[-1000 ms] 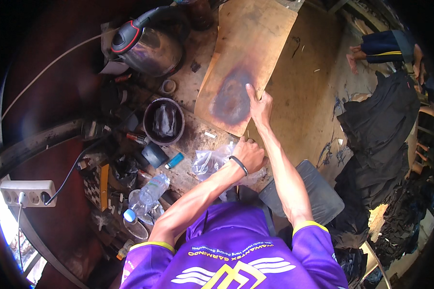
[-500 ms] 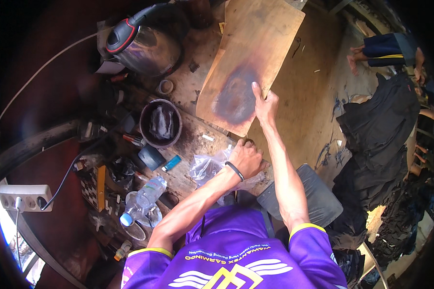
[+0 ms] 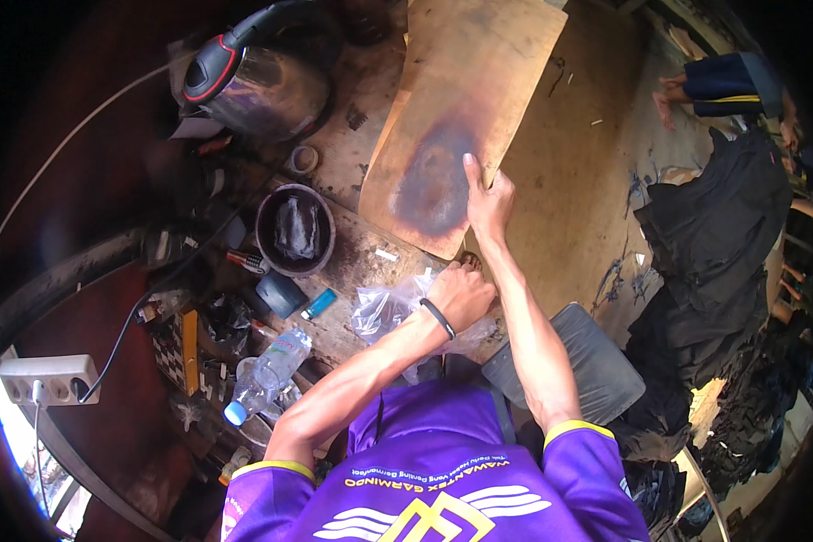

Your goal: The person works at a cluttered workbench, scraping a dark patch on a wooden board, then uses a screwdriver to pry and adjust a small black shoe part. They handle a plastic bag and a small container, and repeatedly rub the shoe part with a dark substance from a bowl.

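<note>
My right hand (image 3: 491,200) grips a thin brown board (image 3: 483,81) by its right edge, thumb lying on top. The board is tilted and bears a large dark scorched-looking stain near its lower end. Just below the board, my left hand (image 3: 462,296) is closed, knuckles up, with a black band on the wrist. A crumpled clear plastic bag (image 3: 384,312) lies against and partly beneath that hand. What the left fingers hold, if anything, is hidden.
On the worn wooden surface at left are a kettle (image 3: 271,90), a dark bowl (image 3: 295,230), a tape roll (image 3: 303,160), a blue lighter (image 3: 319,304) and a plastic bottle (image 3: 280,359). Black cloth (image 3: 718,221) is heaped at right, near another person's legs (image 3: 677,95). A power strip (image 3: 50,379) hangs far left.
The view has shifted slightly, moving the board and nearby objects a little left in the picture. Both hands keep the same hold and pose.
</note>
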Available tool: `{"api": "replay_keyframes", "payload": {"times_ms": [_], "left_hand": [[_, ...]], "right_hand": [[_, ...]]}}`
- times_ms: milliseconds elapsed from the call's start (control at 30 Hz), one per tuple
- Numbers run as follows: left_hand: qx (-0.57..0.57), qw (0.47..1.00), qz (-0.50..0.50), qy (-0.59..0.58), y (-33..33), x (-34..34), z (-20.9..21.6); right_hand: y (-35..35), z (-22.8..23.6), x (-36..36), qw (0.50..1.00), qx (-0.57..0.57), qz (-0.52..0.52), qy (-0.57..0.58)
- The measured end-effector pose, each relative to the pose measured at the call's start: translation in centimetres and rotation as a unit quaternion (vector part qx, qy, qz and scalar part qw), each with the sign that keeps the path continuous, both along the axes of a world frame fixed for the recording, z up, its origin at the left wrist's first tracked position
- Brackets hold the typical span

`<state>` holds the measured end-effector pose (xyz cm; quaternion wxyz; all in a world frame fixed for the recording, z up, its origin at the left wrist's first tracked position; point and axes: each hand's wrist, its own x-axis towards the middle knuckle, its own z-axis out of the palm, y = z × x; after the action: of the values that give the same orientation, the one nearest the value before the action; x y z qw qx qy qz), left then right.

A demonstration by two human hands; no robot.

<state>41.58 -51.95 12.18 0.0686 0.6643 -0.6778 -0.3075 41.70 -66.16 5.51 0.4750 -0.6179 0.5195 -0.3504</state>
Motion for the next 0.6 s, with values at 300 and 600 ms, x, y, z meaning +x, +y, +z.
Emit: {"api": "replay_keyframes", "payload": {"times_ms": [300,600], "left_hand": [[-0.026,0.999,0.008,0.023,0.2,0.1,0.2],[-0.145,0.975,0.161,0.048,-1.5,7.0,4.9]], "right_hand": [[1.0,-0.2,0.3,0.999,0.006,-0.033,0.037],[0.9,-0.5,-0.2,1.000,0.021,0.010,0.007]]}}
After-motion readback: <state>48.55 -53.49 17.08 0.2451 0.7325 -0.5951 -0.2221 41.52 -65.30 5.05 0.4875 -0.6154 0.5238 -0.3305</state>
